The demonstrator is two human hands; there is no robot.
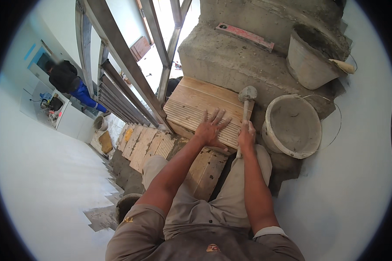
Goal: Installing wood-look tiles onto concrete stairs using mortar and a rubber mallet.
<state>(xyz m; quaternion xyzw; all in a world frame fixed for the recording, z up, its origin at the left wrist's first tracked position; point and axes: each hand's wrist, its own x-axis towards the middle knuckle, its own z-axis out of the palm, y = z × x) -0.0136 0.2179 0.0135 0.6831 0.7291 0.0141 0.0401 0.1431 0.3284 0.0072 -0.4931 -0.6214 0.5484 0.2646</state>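
Note:
A wood-look tile (196, 95) with a ridged front strip lies on the stair step in front of me. My left hand (210, 130) rests on its ridged part, fingers spread. My right hand (246, 138) grips the pale handle of a mallet with a grey, dusty head (248, 93), held at the tile's right side. Just right of them stands a round bucket (292, 126) holding grey mortar. Part of another tiled step (200, 176) shows between my legs.
Bare concrete steps (217, 54) rise ahead, holding a red level (246, 38) and a tilted bucket (308, 65) with a trowel. A metal railing (117, 65) runs left; below it, tiled steps (148, 148) descend. A person (67, 82) stands at lower left. A white wall (348, 182) borders the right.

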